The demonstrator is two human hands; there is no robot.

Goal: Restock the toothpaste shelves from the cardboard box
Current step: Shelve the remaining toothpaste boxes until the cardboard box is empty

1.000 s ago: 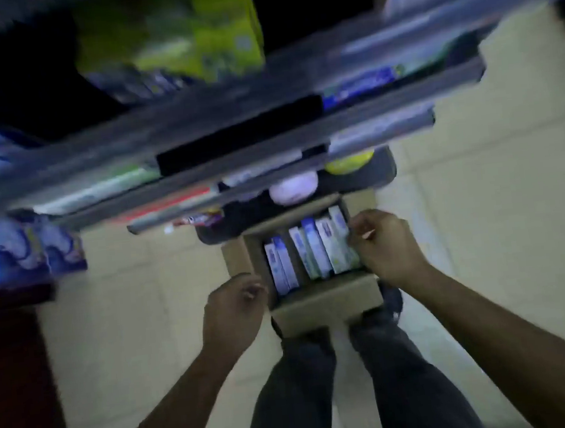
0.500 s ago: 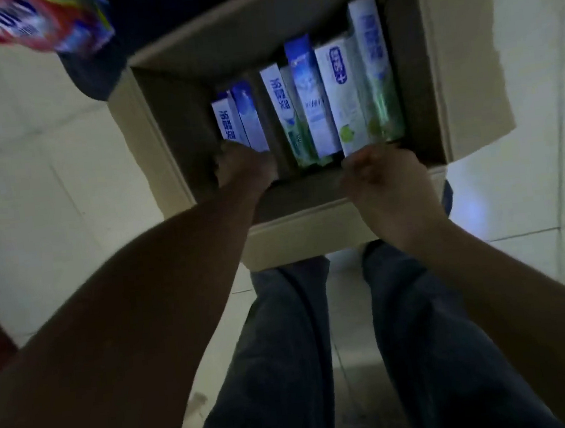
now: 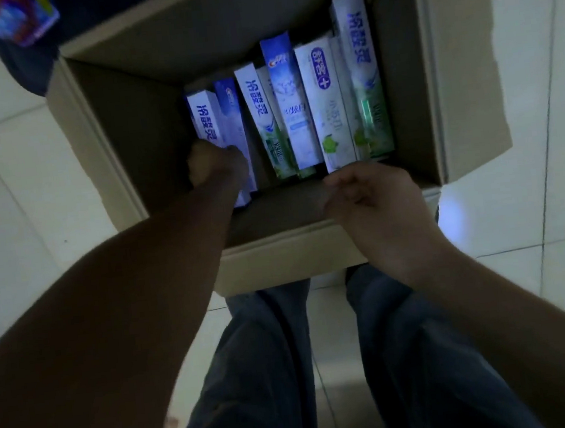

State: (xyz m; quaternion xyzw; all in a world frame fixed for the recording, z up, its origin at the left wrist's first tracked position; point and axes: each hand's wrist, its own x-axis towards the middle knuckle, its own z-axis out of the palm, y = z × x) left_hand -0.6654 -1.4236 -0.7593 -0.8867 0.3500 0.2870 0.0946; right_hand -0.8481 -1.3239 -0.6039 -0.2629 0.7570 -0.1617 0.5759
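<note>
Inside the cardboard box (image 3: 118, 126), toothpaste cartons (image 3: 329, 104) stand in a row. My left hand (image 3: 216, 165) seems to grip the leftmost carton (image 3: 204, 114); my right hand (image 3: 374, 200) hangs loosely curled, empty, over the box's near wall.

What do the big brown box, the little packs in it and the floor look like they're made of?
The box looks like cardboard, probably corrugated, matt brown: thick folded flaps, and the right flap has a ragged edge. The packs seem to be thin printed card, slightly glossy: sharp corners and a sheen on the print. The floor is probably glazed tile: pale, with straight joint lines and a bluish glint.
</note>
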